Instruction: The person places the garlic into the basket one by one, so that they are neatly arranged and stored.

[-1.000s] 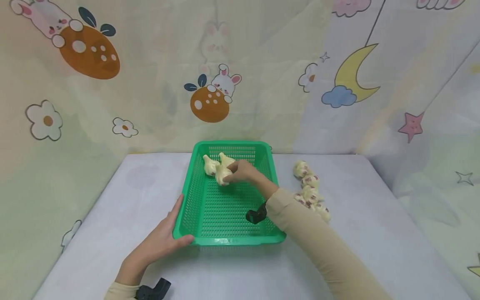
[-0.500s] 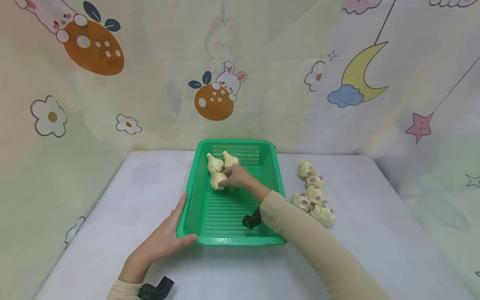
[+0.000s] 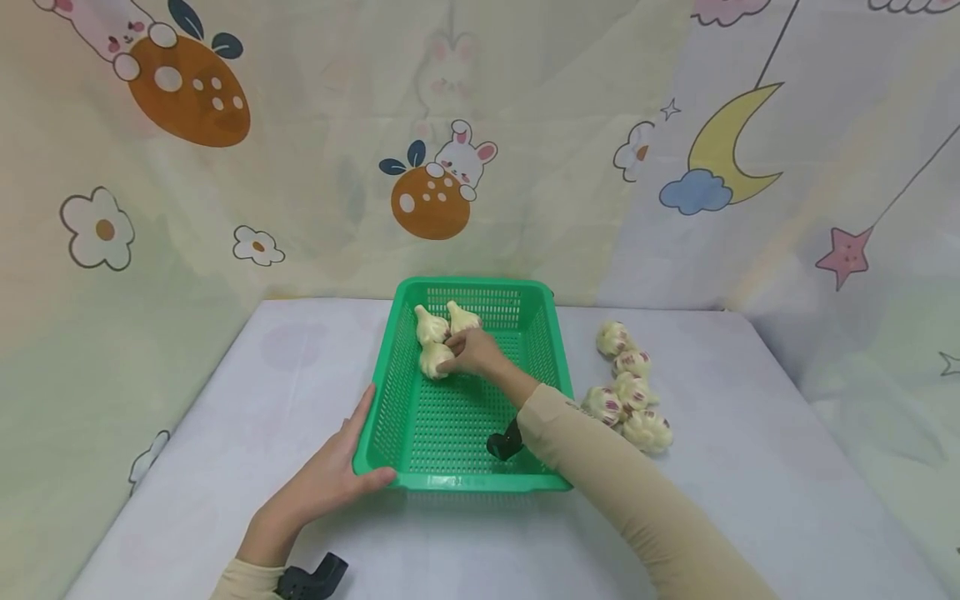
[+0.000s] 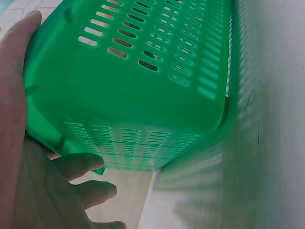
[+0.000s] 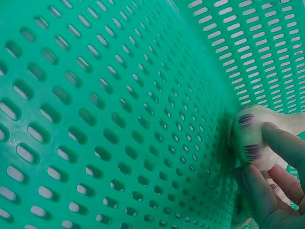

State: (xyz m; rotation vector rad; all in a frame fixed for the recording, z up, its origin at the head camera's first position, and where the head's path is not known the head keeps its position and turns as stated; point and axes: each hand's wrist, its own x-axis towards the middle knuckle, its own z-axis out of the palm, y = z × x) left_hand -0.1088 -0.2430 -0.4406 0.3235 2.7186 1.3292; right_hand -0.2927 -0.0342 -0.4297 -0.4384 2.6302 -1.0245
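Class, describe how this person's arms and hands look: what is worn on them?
The right sleeve is plain beige and creased; the left sleeve, matching, shows only its end. A black angular device sits at the left wrist and another at the right. The left hand and right hand wear no gloves.

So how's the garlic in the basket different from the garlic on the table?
I can see three basket garlics and five table garlics. Two basket garlics clearly point their stems toward the far side; the table garlics mostly show purple patches. The right grip pinches one of the basket garlics; no grip holds the table garlics. Both kinds are pale with purple marks.
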